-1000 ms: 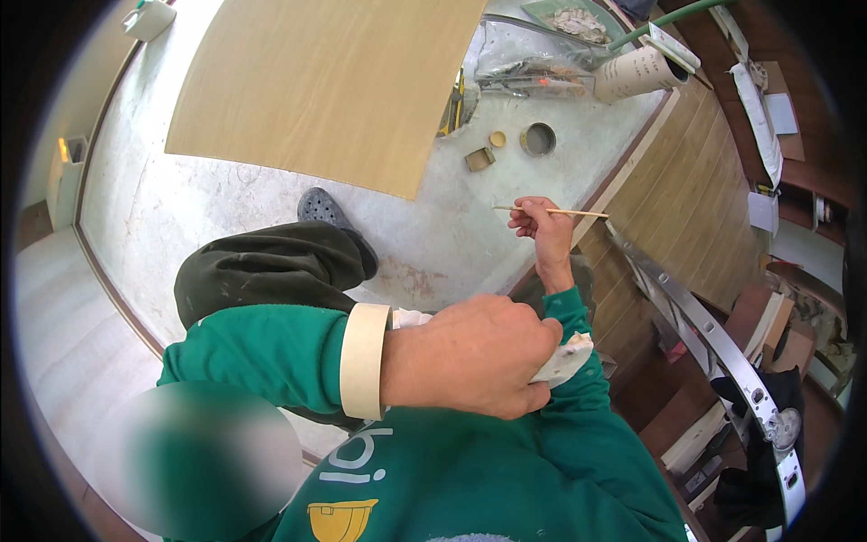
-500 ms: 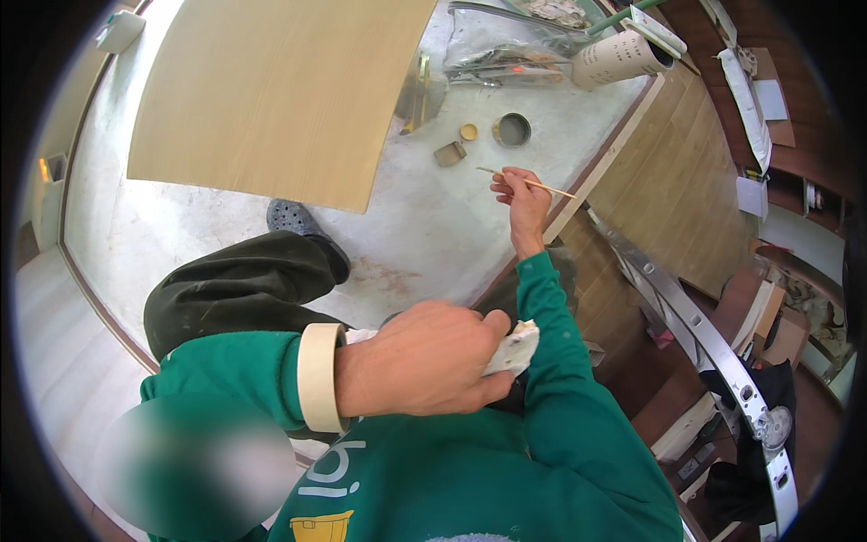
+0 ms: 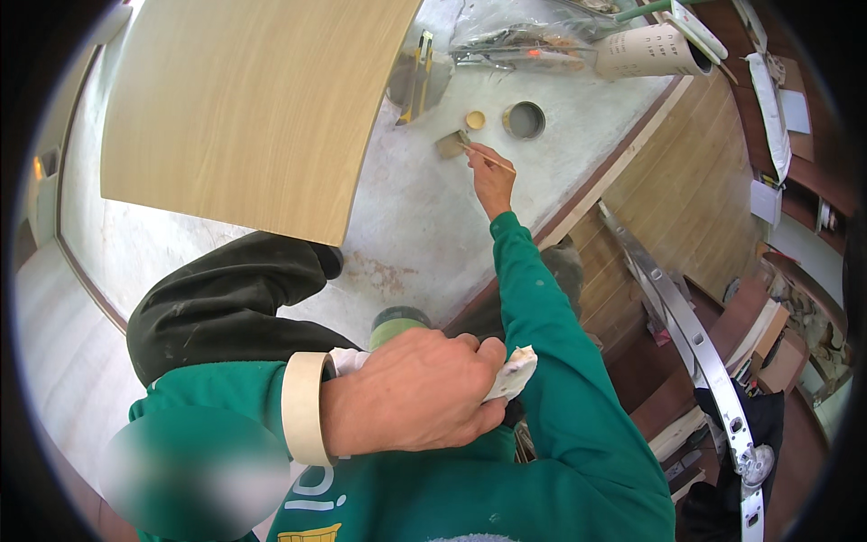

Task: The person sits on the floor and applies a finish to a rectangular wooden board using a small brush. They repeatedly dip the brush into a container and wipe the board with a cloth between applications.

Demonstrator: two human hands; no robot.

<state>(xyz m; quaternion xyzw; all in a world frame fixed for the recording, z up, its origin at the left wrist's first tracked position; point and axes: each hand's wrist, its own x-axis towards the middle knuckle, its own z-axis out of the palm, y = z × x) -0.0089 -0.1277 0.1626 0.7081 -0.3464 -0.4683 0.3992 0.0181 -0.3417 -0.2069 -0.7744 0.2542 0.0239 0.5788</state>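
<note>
My right hand [image 3: 494, 183] reaches forward, fingers pinched around a thin wooden-handled brush [image 3: 494, 161]. The brush tip is at a small square grey-brown container [image 3: 449, 144] on the pale floor; I cannot tell whether it touches the inside. Beside it are a small round yellow pot [image 3: 475, 120] and an open tin [image 3: 524, 120] that looks grey inside. Close to my chest, my left hand [image 3: 420, 388] is closed on a crumpled white rag [image 3: 515, 372] that sticks out past the thumb. A cream roll of tape [image 3: 307, 408] circles my left wrist.
A large wood-grain panel [image 3: 235, 108] covers the left front. Yellow-and-black cutters [image 3: 417, 77], a clear plastic bag [image 3: 524, 45] and a printed cylinder [image 3: 646, 52] lie farther off. A raised strip [image 3: 623, 149] edges the floor; a perforated metal rail [image 3: 686, 316] stands right.
My right hand has moved forward and left, bringing the brush tip to the square container. My left hand keeps its grip on the rag. The view has shifted slightly.
</note>
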